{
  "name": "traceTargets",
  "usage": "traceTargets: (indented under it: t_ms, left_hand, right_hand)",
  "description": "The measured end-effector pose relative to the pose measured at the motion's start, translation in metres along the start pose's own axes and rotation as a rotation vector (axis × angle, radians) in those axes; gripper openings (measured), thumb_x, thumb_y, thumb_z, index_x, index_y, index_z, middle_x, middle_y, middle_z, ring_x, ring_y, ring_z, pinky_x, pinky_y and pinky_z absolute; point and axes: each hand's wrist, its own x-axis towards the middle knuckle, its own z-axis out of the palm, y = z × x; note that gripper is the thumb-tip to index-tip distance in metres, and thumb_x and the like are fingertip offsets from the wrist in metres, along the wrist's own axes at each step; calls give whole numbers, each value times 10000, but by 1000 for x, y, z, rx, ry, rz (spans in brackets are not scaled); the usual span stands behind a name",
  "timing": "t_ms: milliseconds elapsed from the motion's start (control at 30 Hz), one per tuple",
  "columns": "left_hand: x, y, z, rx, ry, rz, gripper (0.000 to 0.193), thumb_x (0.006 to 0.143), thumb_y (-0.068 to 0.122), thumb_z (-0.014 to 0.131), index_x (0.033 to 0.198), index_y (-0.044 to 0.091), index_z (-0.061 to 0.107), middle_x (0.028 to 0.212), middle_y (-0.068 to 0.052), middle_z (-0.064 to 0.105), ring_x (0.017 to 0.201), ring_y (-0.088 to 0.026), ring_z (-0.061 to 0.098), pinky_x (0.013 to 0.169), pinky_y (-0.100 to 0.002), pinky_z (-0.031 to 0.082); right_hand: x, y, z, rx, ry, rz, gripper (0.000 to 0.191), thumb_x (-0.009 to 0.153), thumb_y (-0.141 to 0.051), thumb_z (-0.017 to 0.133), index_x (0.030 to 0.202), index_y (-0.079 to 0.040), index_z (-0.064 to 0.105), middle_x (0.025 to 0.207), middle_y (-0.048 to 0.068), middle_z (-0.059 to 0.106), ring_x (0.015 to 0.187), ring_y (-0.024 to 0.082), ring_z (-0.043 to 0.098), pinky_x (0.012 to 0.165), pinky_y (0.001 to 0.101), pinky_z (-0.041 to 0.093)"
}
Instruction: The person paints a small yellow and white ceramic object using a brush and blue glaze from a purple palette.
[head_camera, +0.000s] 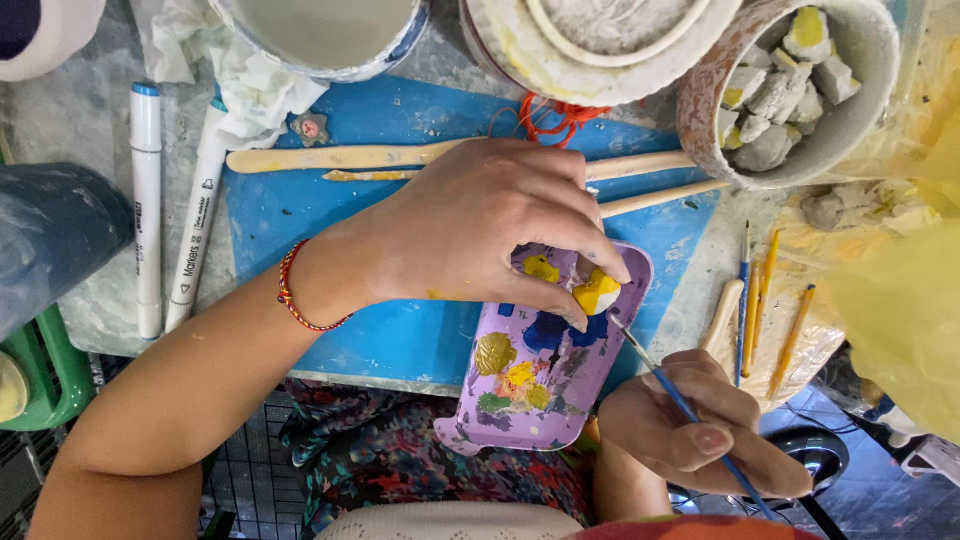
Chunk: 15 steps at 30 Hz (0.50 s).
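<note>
My left hand (490, 230) reaches across from the left and pinches a small yellow-and-white clay piece (597, 293) between thumb and fingers, just above a purple paint tray (520, 400). The tray carries blobs of yellow, gold, blue and green paint. My right hand (700, 425) sits at the lower right and grips a thin blue-handled paintbrush (680, 400). The brush tip points up-left and nearly touches the clay piece. A red thread bracelet (292, 297) circles my left wrist.
A blue mat (400, 340) covers the work surface. Wooden modelling tools (340, 157) lie behind my left hand. Two white markers (148, 200) rest at the left. A pot of grey clay lumps (790, 90) stands at the back right, with pencils and brushes (762, 300) beside yellow plastic (900, 300).
</note>
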Motion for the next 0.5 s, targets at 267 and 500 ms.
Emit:
traceTargets:
  t_ms: [267,500]
  left_hand:
    - [-1,-1,1,-20,-9,-8,424,806,478,817,1133,214,763,995,64,724,983,-186,632,861,-346,524]
    - [0,-2,1,-17,-7,2,430,794,483,822,1124,213,764,981,61,720,984,-187,633,865,-349,522]
  right_hand:
    - [-12,14,-10,57,-30,5,536,1105,-287,455,1592,-226,239,703,145,578,404,170,446,362,293,368]
    - [-8,12,-4,105,99,26,487,1103,-295,480,1522,-132,295,721,179,565,414,204,455,389,325,355]
